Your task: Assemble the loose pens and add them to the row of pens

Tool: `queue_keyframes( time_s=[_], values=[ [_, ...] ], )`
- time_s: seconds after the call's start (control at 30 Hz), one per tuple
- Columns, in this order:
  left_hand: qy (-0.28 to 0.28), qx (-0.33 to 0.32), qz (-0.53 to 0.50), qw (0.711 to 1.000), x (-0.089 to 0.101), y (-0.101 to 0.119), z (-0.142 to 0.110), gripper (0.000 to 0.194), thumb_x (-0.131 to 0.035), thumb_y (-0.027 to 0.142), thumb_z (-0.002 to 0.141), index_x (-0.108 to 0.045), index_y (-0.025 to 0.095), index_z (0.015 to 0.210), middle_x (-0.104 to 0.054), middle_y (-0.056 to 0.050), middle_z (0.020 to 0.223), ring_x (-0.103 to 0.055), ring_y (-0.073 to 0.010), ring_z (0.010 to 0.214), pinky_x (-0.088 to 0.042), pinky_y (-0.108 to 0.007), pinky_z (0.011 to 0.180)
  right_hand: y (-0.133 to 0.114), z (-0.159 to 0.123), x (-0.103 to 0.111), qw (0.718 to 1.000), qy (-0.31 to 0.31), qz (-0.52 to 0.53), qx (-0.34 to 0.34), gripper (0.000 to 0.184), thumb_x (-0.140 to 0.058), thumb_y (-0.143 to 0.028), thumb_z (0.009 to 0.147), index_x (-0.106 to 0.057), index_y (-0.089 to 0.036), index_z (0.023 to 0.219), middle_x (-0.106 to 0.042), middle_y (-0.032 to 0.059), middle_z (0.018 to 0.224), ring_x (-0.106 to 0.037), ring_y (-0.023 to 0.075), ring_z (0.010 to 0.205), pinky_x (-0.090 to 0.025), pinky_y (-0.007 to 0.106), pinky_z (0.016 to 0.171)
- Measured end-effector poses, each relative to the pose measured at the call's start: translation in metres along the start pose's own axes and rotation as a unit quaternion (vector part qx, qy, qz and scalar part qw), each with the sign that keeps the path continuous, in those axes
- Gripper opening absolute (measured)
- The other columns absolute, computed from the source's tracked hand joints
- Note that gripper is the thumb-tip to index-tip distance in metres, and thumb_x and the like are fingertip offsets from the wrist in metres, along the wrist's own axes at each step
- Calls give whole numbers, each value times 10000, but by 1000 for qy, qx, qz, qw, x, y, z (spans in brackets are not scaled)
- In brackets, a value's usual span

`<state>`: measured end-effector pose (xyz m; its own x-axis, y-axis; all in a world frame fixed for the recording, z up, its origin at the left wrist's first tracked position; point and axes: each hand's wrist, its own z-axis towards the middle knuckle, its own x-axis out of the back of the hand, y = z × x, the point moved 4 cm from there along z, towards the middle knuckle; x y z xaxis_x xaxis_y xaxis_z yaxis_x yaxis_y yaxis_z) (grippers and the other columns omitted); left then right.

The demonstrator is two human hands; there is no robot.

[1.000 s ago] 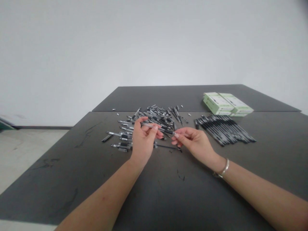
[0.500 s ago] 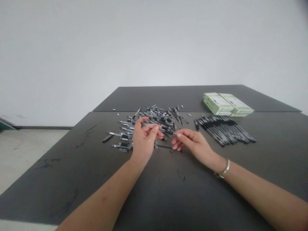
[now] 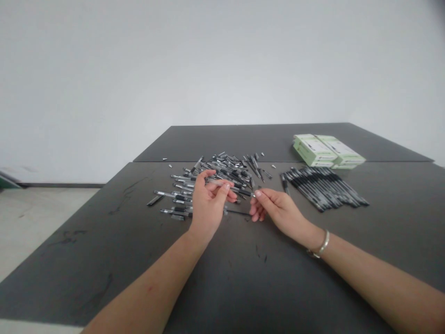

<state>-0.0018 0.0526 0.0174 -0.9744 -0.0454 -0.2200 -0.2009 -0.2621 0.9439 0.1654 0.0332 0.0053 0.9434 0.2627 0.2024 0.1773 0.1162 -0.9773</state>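
My left hand [image 3: 210,202] is closed round the barrel of a clear gel pen with a black grip [image 3: 240,190], held in the air above the table. The pen lies nearly level and points right. At its front end, the thumb and fingers of my right hand [image 3: 278,208] pinch the small pen tip. Whether the tip is joined to the barrel is too small to tell. Behind and beside my left hand spreads a loose pile of pens and pen parts [image 3: 227,164]. Several more pens [image 3: 174,195] stick out to its left.
On the right lies a neat row of capped pens [image 3: 327,188]. Behind it stand stacked green and white boxes [image 3: 314,150]. Small loose tips [image 3: 273,166] are scattered round the pile. The dark table [image 3: 243,287] has a seam across it and a pale wall [image 3: 222,60] behind.
Both hands keep nearly the same place on the pen. My right hand has shifted very slightly right and down, and its fingers have turned a little at the tip.
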Motion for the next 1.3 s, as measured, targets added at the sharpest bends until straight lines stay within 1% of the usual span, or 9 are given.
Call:
queue_keyframes(
  time_s=[0.17,0.27,0.4,0.53,0.83,0.93,1.07,1.17,1.3],
  values=[
    [6,5,-8,1000,1,-2,1,448,-678,206,757,-394,194,1103,-699,-21,788,-641,-125,542,-549,-251,532,4,0,3,1000,22,8,19,216,-592,-377,863,-546,-183,946,-640,10,709,-614,136,635,-478,244,567],
    [1,3,-14,1000,0,-1,0,434,-672,197,761,-397,195,1096,-698,-19,790,-638,-121,540,-545,-244,526,3,0,3,999,24,-21,42,150,-562,-334,883,-566,-184,882,-629,8,688,-588,131,622,-464,245,571],
    [-9,3,-15,1000,-2,1,-1,429,-666,196,768,-396,195,1101,-694,-13,791,-637,-116,546,-547,-239,528,1,-1,3,995,29,-72,63,157,-551,-311,885,-603,-176,826,-635,15,679,-572,126,609,-455,249,583],
    [0,5,-13,1000,-1,1,-1,440,-667,200,764,-393,190,1108,-693,-15,802,-636,-114,549,-546,-239,527,5,0,6,996,63,-41,44,171,-597,-308,849,-579,-172,951,-654,16,675,-606,141,604,-477,260,575],
    [-5,11,-13,1000,-3,1,-2,414,-641,164,779,-386,190,1103,-677,-4,796,-631,-111,548,-546,-237,525,5,-1,5,996,83,-28,25,262,-629,-368,818,-658,-148,956,-689,38,662,-643,149,572,-509,261,533],
    [-10,10,-9,1000,-3,1,-2,415,-638,159,779,-384,187,1106,-675,-6,796,-633,-115,550,-549,-244,526,5,-1,3,997,63,-16,29,275,-595,-370,847,-638,-146,1000,-691,41,701,-649,145,592,-524,263,553],
    [-8,7,-9,1000,-2,1,-1,407,-633,163,785,-384,189,1106,-678,-8,795,-633,-115,555,-550,-244,532,2,-3,0,998,22,21,57,253,-549,-340,892,-538,-173,1082,-706,64,854,-675,149,737,-545,285,674],
    [-5,5,-11,1000,-2,0,-1,407,-636,171,784,-386,188,1105,-683,-13,801,-631,-113,552,-549,-244,534,-1,-4,2,996,17,42,74,172,-547,-324,904,-481,-203,1008,-708,54,862,-673,149,792,-533,285,709],
    [-6,8,-10,1000,-2,1,-1,412,-639,172,782,-387,189,1107,-682,-12,805,-633,-114,553,-551,-247,536,-1,-3,5,997,38,-2,67,177,-534,-362,910,-522,-187,886,-698,50,783,-654,139,696,-515,264,640]
  ],
)
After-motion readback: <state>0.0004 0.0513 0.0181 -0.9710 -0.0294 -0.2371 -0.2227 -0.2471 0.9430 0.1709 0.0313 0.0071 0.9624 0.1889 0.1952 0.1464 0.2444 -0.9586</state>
